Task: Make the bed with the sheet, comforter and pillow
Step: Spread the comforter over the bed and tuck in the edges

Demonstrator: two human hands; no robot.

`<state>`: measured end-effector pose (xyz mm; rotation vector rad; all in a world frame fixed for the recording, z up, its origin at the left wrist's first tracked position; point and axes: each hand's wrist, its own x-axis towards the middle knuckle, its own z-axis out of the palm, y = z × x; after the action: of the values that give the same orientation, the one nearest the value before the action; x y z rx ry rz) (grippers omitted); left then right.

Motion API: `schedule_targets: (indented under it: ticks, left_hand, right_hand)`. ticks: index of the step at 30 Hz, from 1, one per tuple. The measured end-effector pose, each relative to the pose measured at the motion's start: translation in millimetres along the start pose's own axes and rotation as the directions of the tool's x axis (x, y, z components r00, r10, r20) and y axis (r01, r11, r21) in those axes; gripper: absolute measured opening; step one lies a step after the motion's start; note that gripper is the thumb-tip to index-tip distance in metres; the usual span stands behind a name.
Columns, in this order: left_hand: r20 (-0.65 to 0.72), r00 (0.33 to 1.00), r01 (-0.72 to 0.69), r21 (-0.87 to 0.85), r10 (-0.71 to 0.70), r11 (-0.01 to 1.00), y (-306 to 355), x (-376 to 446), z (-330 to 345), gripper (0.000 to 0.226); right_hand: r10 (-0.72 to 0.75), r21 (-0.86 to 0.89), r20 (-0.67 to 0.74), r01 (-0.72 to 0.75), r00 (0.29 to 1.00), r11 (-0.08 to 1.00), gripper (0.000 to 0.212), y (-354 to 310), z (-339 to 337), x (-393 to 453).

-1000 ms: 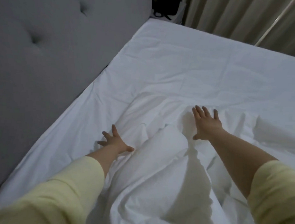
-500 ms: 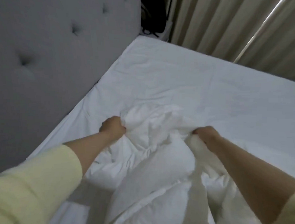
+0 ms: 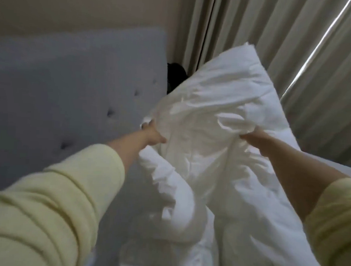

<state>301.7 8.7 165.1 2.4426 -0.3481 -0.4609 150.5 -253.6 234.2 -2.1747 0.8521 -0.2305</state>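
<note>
No readable text, label, brand, number or sign appears on anything here.

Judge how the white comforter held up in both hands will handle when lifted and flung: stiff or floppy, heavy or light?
Probably floppy: the comforter bunches at the left hand and right hand and sags below. Likely light for its bulk, held high at arm's length.

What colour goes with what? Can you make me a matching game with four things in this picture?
Things:
1. comforter
2. headboard
3. sleeve
4. curtain

Colours:
A. pale yellow
B. white
C. beige
D. grey

Pairs: 1-B, 2-D, 3-A, 4-C
</note>
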Motion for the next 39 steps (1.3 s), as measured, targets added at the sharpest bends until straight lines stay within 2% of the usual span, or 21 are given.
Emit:
schedule_targets:
  ticks: [3,6,9,12,14,15,16,17,19,20,21,23,25,27,29,31,32,33,35,37,39]
  left_hand:
    - [0.198,0.973,0.143,-0.099,-0.121,0.985,-52,-24,66,0.103]
    - [0.323,0.929,0.238,-0.149,-0.181,0.960,-90,-76,120,0.115]
    - [0.355,0.877,0.362,-0.046,-0.324,0.931,-133,-125,167,0.110]
    - [0.367,0.795,0.510,0.025,-0.483,0.860,-169,-171,220,0.130]
    - [0.421,0.690,0.672,-0.071,-0.589,0.737,-190,-199,256,0.150]
    - [0.472,0.618,0.765,-0.176,-0.629,0.619,-199,-212,274,0.146]
    - [0.539,0.565,0.821,-0.290,-0.625,0.493,-200,-220,284,0.131]
    - [0.600,0.559,0.829,-0.382,-0.572,0.409,-204,-227,298,0.108]
    - [0.580,0.665,0.747,-0.505,-0.471,0.432,-192,-231,305,0.064]
    - [0.512,0.705,0.709,-0.529,-0.490,0.467,-184,-228,304,0.054]
    - [0.445,0.730,0.681,-0.529,-0.519,0.505,-177,-224,292,0.046]
    - [0.310,0.787,0.604,-0.562,-0.533,0.565,-164,-209,244,0.036]
    - [0.107,0.870,0.445,-0.589,-0.481,0.674,-155,-190,168,0.045]
    - [-0.215,0.924,0.204,-0.420,-0.316,0.884,-146,-174,64,0.051]
    - [-0.430,0.894,0.065,-0.145,-0.122,0.987,-140,-168,-46,0.045]
    - [-0.435,0.899,0.102,0.106,-0.047,0.989,-140,-162,-123,0.055]
    - [-0.391,0.919,0.154,0.224,-0.056,0.962,-141,-168,-153,0.062]
    - [-0.350,0.932,0.218,0.333,-0.094,0.917,-149,-174,-169,0.066]
    - [-0.300,0.927,0.340,0.419,-0.226,0.842,-164,-189,-164,0.069]
    - [-0.298,0.920,0.375,0.473,-0.255,0.797,-183,-213,-134,0.074]
    - [-0.208,0.951,0.305,0.545,-0.227,0.781,-199,-229,-100,0.076]
  right_hand:
    - [0.080,-0.116,0.180,-0.060,0.980,0.992,0.054,27,50,-43]
    - [0.144,-0.239,0.383,-0.053,0.912,0.969,0.072,65,102,-83]
    - [0.125,-0.255,0.548,0.023,0.827,0.967,0.075,123,146,-116]
    - [0.189,-0.272,0.556,-0.037,0.810,0.961,0.095,189,185,-153]
    - [0.361,-0.376,0.546,-0.163,0.756,0.912,0.115,226,210,-170]
    - [0.443,-0.428,0.559,-0.213,0.701,0.878,0.123,240,222,-180]
    - [0.488,-0.453,0.562,-0.246,0.668,0.857,0.127,249,228,-183]
    - [0.507,-0.476,0.610,-0.230,0.609,0.849,0.125,257,235,-193]
    - [0.516,-0.523,0.684,-0.147,0.515,0.840,0.098,257,245,-206]
    - [0.496,-0.539,0.695,-0.079,0.520,0.839,0.081,257,247,-211]
    - [0.472,-0.552,0.690,-0.023,0.548,0.834,0.067,248,250,-219]
    - [0.378,-0.510,0.625,-0.009,0.683,0.860,0.053,207,248,-225]
    - [0.294,-0.315,0.502,-0.145,0.813,0.938,0.047,143,248,-221]
    - [0.195,-0.036,0.406,-0.198,0.893,0.980,0.041,55,257,-217]
    - [0.036,0.221,0.311,-0.109,0.950,0.969,0.039,-39,269,-227]
    - [-0.094,0.373,0.284,-0.020,0.954,0.928,0.042,-109,283,-241]
    - [-0.146,0.396,0.338,0.000,0.930,0.918,0.050,-135,291,-249]
    - [-0.174,0.385,0.413,0.002,0.894,0.923,0.062,-150,299,-257]
    - [-0.141,0.194,0.515,0.045,0.846,0.980,0.079,-140,309,-266]
    - [-0.071,-0.100,0.558,0.153,0.827,0.983,0.071,-101,305,-272]
    - [0.000,-0.329,0.531,0.206,0.847,0.922,0.061,-48,281,-283]
